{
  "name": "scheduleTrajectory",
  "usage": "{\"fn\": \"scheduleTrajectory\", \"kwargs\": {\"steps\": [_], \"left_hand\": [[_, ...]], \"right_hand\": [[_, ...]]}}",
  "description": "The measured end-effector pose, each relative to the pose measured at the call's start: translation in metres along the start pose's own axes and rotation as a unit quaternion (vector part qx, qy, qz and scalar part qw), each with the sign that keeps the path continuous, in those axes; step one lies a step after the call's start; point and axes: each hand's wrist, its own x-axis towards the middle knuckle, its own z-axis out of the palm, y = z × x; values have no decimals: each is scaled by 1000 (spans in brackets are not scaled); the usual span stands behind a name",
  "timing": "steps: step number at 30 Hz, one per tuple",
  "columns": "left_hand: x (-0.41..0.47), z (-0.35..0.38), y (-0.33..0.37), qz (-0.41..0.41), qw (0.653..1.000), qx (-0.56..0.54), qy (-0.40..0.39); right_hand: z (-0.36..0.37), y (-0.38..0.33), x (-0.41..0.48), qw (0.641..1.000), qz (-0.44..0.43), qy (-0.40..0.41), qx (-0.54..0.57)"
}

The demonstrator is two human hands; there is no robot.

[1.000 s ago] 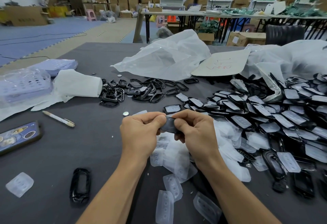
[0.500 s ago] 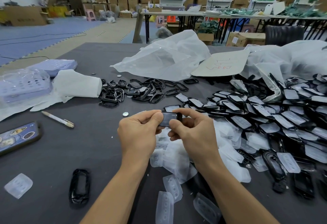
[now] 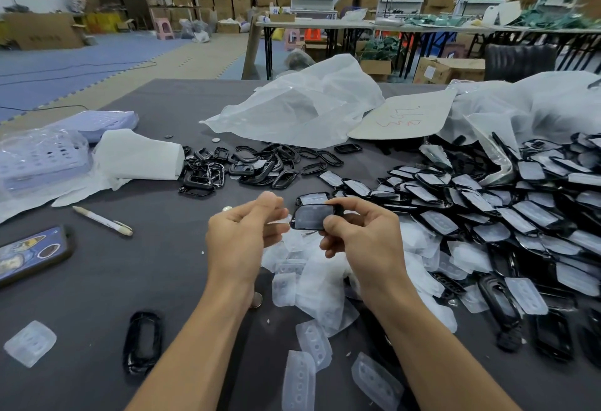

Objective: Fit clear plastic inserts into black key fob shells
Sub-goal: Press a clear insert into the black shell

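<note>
Two bare hands meet at the centre of the frame above my grey work table [image 3: 97, 280]. My right hand [image 3: 361, 241] pinches a black key fob shell [image 3: 310, 217] with a clear insert seated in it, thumb and fingers closed on its right end. My left hand [image 3: 242, 235] hovers just left of the shell, fingers loosely curled, gripping nothing I can make out. Loose clear inserts [image 3: 309, 284] lie below the hands; finished shells [image 3: 520, 215] heap at right, empty black frames [image 3: 247, 165] upper centre.
</note>
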Motion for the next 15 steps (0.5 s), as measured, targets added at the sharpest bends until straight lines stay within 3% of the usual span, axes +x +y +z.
{"fn": "scheduleTrajectory", "kwargs": {"steps": [6,8,11,15], "left_hand": [[-3,4,-5,38,994,81,-57],[0,3,-7,32,996,76,-45],[1,4,-7,22,997,66,-27],[4,3,-8,-10,998,48,-43]], "right_hand": [[1,-1,-2,1000,-1,-12,-25],[-1,0,-3,995,-23,-2,-99],[-2,0,-7,958,-116,-34,-259],[-2,-1,-8,927,-179,-42,-326]]}}
